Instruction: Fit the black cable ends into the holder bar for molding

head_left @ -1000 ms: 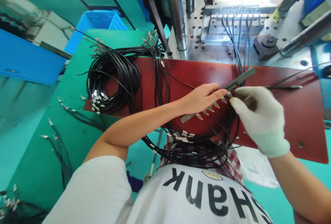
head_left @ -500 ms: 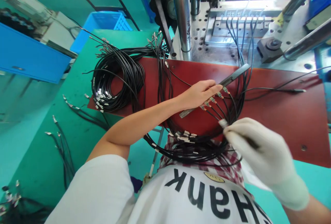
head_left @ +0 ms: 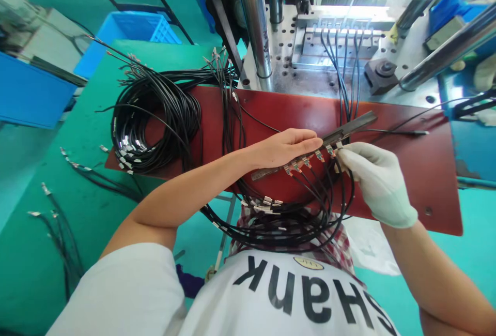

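Observation:
My bare left hand (head_left: 292, 147) grips a long, narrow metal bar (head_left: 355, 124) above a red board (head_left: 411, 170). Several small cable connectors (head_left: 306, 162) sit in a row along the bar's near edge, their black cables (head_left: 329, 204) looping down toward my lap. My right hand (head_left: 374, 176), in a white glove, is closed in a pinch on a cable end (head_left: 339, 147) at the right part of this row. The fingertips partly cover that cable end.
A large coil of black cables (head_left: 189, 113) lies on the board's left part. Behind the board stands a press with steel posts (head_left: 253, 31); cables run into its metal fixture (head_left: 306, 49). More cables rest on the green table (head_left: 23, 253). A blue crate (head_left: 127, 28) is at the back left.
My right hand has moved up and left to the bar, bringing a cable end to the row. The bar has tilted a little flatter in my left hand. The whole view has shifted slightly.

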The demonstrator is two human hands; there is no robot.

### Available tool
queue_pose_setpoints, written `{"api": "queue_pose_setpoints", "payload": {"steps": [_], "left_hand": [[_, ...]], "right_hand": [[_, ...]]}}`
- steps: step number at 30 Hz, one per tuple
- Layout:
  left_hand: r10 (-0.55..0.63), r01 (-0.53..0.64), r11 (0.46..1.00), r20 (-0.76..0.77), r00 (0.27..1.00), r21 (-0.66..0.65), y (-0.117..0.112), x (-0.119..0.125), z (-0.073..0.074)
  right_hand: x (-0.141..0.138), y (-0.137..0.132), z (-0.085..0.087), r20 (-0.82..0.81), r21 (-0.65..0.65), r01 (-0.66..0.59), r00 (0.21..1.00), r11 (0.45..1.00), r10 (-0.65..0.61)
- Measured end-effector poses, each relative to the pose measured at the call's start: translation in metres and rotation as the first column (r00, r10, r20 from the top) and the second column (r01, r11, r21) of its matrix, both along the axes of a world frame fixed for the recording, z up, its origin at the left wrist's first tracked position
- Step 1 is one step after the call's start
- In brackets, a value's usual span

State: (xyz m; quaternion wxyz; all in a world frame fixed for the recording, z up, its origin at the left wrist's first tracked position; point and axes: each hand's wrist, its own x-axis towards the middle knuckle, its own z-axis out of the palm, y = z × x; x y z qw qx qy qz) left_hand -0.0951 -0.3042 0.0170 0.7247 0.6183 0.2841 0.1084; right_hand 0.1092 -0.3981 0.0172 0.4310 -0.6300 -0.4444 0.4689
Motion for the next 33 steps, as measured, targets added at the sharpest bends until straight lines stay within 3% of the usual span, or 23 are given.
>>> {"api": "queue_pose_setpoints", "payload": {"steps": [6, 12, 14, 16, 18, 20, 22, 24, 33], "left_hand": [[-0.028, 0.027, 0.998, 0.007, 1.0, 0.063, -0.001, 0.001, 0.0], [0.019, 0.0, 0.95, -0.058, 0.998, 0.312, -0.006, 0.004, -0.002], [0.05, -0.027, 0.934, -0.055, 0.997, 0.356, -0.008, 0.005, -0.004], [0.075, -0.045, 0.927, -0.068, 0.995, 0.372, -0.01, 0.006, -0.005], [0.093, -0.054, 0.923, -0.086, 0.992, 0.381, -0.011, 0.006, -0.004], [0.111, -0.064, 0.915, -0.096, 0.989, 0.398, -0.013, 0.006, -0.003], [0.126, -0.072, 0.905, -0.102, 0.987, 0.418, -0.014, 0.006, -0.003], [0.135, -0.075, 0.903, -0.113, 0.984, 0.422, -0.014, 0.006, -0.003], [0.13, -0.077, 0.906, -0.1, 0.986, 0.417, -0.015, 0.007, -0.004]], "right_hand": [[0.0, 0.002, -0.005, -0.064, 0.02, -0.027, 0.998, 0.999, 0.028], [0.001, 0.007, -0.011, -0.07, -0.019, 0.023, 0.997, 1.0, -0.024], [0.003, 0.008, -0.01, -0.015, -0.039, -0.034, 0.999, 0.999, 0.034], [0.003, 0.004, -0.005, 0.2, -0.001, -0.073, 0.977, 0.997, 0.072], [-0.001, -0.004, 0.0, 0.523, 0.145, -0.089, 0.853, 0.985, 0.0], [-0.007, -0.013, 0.004, 0.77, 0.297, -0.179, 0.626, 0.938, -0.124], [-0.013, -0.019, 0.006, 0.903, 0.297, -0.317, 0.4, 0.901, -0.157], [-0.018, -0.021, 0.005, 0.949, 0.258, -0.39, 0.274, 0.884, -0.156], [-0.022, -0.015, -0.005, 0.908, 0.357, -0.394, 0.36, 0.847, -0.215]]}}
